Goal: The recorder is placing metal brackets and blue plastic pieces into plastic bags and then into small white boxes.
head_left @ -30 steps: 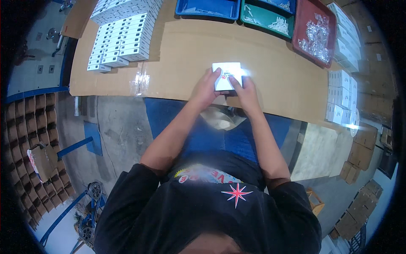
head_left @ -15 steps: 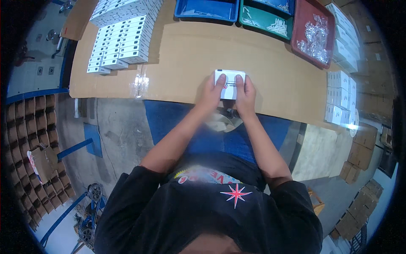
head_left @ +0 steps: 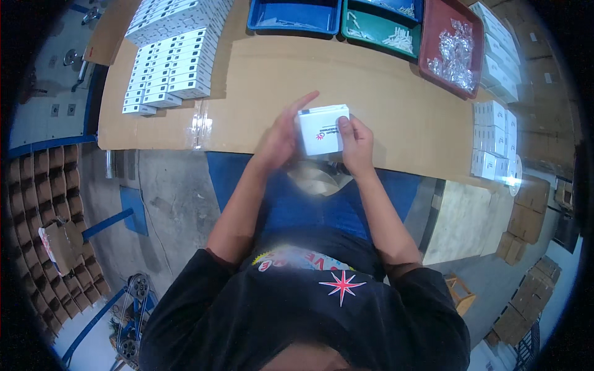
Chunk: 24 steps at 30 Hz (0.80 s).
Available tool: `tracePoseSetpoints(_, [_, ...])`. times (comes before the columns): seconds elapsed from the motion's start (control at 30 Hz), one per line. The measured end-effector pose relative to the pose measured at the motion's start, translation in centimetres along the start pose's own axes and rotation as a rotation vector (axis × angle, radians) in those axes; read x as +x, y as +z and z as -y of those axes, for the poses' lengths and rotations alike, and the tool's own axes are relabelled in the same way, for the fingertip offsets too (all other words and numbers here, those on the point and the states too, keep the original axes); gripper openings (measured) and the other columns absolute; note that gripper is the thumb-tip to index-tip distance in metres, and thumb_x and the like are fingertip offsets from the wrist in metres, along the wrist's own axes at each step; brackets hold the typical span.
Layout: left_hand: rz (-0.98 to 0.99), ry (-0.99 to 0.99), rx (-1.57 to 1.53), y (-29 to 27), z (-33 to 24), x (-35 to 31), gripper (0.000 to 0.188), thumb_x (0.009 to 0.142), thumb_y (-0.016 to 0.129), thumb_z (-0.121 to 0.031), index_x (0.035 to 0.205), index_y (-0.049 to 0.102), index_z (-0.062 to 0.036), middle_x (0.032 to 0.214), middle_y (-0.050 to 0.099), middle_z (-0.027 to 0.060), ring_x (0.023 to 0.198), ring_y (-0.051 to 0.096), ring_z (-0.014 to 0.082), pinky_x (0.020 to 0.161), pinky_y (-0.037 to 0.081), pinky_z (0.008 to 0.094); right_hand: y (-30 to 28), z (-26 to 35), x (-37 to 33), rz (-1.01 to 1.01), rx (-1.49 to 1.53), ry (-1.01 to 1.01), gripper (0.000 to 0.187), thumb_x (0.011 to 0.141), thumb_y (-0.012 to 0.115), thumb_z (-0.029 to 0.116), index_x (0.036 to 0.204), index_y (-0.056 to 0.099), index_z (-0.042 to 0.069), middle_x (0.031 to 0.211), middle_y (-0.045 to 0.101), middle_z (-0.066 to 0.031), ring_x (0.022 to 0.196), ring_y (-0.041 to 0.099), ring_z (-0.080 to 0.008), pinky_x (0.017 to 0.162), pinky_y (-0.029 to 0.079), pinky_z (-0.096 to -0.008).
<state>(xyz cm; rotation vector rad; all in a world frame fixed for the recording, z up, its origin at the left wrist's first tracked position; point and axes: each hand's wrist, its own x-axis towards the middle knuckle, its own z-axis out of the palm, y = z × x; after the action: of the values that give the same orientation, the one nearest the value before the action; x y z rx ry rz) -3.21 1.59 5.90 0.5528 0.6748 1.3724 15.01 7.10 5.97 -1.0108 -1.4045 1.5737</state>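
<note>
Head view: I saw a white box [head_left: 322, 132] held over the near edge of the table [head_left: 260, 80]. Right hand [head_left: 358, 145] pinched its right side, thumb on the face, fingertips hidden. Left hand [head_left: 277, 141] stood open, holding nothing I could see; contact unclear. Step, I judged: turning or checking the box; next move called for steady right grip. Face carried dark lettering, red emblem.
</note>
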Motion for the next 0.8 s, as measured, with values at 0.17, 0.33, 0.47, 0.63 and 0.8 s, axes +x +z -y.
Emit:
tracePoseSetpoints(0.17, [-0.453,0.083,0.28,1.0,3.9,0.4,0.056,0.111,0.037,-0.054,0.125,0.061,-0.0051,0.11,0.068,0.009,0.1,0.068,0.0162,0.088,0.056,0.0337,1.0,-1.0,0.2,-0.035,-0.019,-0.083,0.03,0.107,0.062,0.027,0.108,0.07,-0.002,0.09,0.068,-0.0008,0.084,0.06,-0.0068,0.074,0.05,-0.0254])
tracePoseSetpoints(0.33, [-0.712,0.334,0.638,2.5,4.0,0.8,0.028,0.096,0.077,-0.027,0.094,0.065,-0.0014,0.082,0.068,0.0032,0.075,0.063,0.0117,0.067,0.052,0.03,2.4,-1.4,-0.4,-0.026,-0.086,-0.166,0.029,0.106,0.063,0.026,0.109,0.069,-0.002,0.091,0.069,-0.0021,0.083,0.06,-0.0081,0.075,0.051,-0.0262])
tracePoseSetpoints(0.47, [-0.709,0.386,0.535,2.7,3.7,0.7,0.033,0.085,0.089,-0.025,0.091,0.066,-0.0018,0.081,0.069,0.0027,0.074,0.063,0.0109,0.067,0.053,0.0302,3.1,-1.2,-0.8,-0.061,-0.028,-0.179,0.028,0.106,0.063,0.026,0.109,0.068,-0.001,0.09,0.068,-0.0028,0.083,0.06,-0.0081,0.075,0.05,-0.0267])
tracePoseSetpoints(0.63, [-0.668,0.4,0.524,2.9,3.2,0.3,0.032,0.084,0.09,-0.023,0.092,0.066,-0.0023,0.083,0.071,0.0026,0.076,0.064,0.0106,0.067,0.053,0.0295,2.9,-1.4,-0.6,-0.037,0.009,-0.192,0.025,0.107,0.061,0.023,0.108,0.067,-0.001,0.089,0.066,-0.0033,0.082,0.058,-0.0082,0.073,0.05,-0.0267])
tracePoseSetpoints(0.8, [-0.572,0.459,0.704,2.1,3.8,0.3,0.03,0.093,0.081,-0.028,0.093,0.064,-0.0029,0.079,0.066,-0.0001,0.074,0.061,0.0091,0.064,0.051,0.0292,2.4,-2.2,-0.5,-0.077,-0.007,-0.175,0.026,0.106,0.061,0.023,0.103,0.066,-0.002,0.087,0.065,-0.0036,0.079,0.057,-0.0085,0.071,0.049,-0.027])
